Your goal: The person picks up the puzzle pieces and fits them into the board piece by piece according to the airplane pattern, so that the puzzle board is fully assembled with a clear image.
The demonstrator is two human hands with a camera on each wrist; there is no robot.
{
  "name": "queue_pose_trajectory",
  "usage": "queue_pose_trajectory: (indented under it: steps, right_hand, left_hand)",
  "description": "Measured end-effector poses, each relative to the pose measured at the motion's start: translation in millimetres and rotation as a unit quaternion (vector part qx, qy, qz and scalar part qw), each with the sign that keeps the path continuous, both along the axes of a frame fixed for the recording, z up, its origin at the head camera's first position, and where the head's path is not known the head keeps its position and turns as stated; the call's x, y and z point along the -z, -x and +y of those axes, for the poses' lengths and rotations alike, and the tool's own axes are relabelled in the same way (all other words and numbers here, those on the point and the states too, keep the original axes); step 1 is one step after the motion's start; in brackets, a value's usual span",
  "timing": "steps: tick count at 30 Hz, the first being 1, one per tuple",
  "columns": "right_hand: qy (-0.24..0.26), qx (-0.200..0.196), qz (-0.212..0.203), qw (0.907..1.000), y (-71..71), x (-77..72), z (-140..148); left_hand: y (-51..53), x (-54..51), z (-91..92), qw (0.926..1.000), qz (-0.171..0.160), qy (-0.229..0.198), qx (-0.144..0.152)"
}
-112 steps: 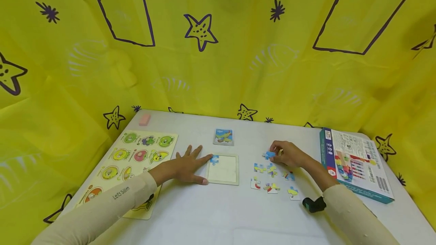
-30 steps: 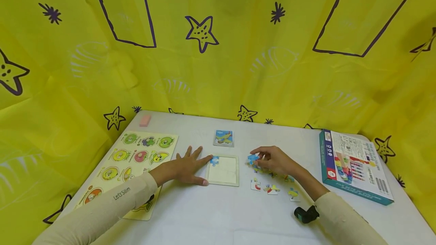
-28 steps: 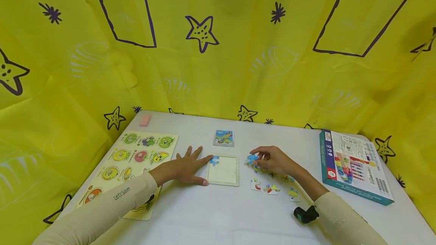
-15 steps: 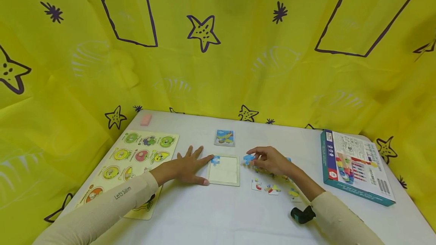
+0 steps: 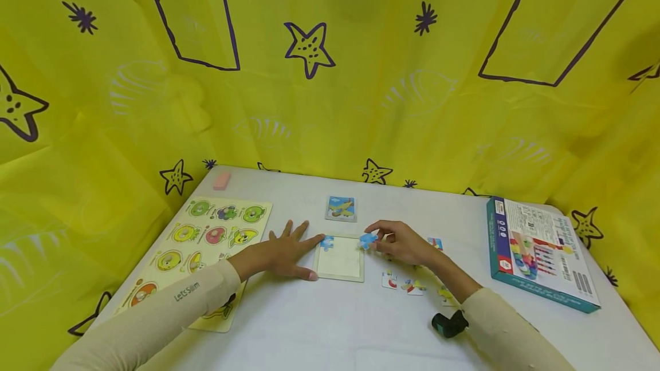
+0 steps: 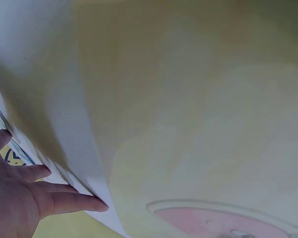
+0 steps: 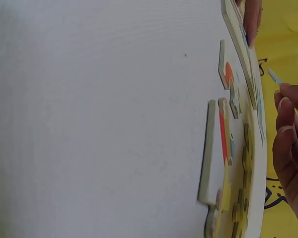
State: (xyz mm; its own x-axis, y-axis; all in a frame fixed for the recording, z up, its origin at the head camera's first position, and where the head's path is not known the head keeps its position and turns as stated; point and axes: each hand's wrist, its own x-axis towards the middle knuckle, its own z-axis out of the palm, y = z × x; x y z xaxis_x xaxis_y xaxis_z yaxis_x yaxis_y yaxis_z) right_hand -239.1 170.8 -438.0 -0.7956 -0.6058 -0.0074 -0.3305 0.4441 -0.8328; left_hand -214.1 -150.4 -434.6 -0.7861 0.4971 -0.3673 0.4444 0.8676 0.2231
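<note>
My left hand (image 5: 286,253) lies flat with spread fingers at the left edge of a small puzzle frame (image 5: 338,277); its index fingertip and thumb touch the frame. One blue puzzle piece (image 5: 326,243) sits in the frame's upper left corner. Over the frame's upper right corner, my right hand (image 5: 404,242) pinches another blue jigsaw piece (image 5: 368,240) between thumb and index finger. In the right wrist view that jigsaw piece (image 7: 274,75) is raised above the table. Loose puzzle pieces (image 5: 412,286) lie below the right hand, some partly hidden by it.
Behind the frame lies a small airplane picture (image 5: 341,208). A fruit board (image 5: 227,219) is at the left, partly under the left forearm, with a pink block (image 5: 222,181) beyond it. On the right lies a flat box (image 5: 541,251). A yellow curtain (image 5: 350,113) hangs behind the table.
My right hand has picked up the blue jigsaw piece from the loose pieces and carried it left to the frame's upper right corner. The left hand has stayed in place.
</note>
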Motion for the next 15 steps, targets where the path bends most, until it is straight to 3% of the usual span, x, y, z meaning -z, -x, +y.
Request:
queue_pose_trajectory:
  steps: [10,15]
  right_hand:
    - [0.003,0.005,-0.023,0.9997,1.6,1.8,-17]
    - [0.005,0.005,-0.014,0.9999,4.1,2.3,-27]
  left_hand:
    - [-0.7,0.5,-0.2,1.0,0.001,-0.006,0.0]
    - [-1.0,-1.0,0.3,1.0,0.0,-0.006,-0.003]
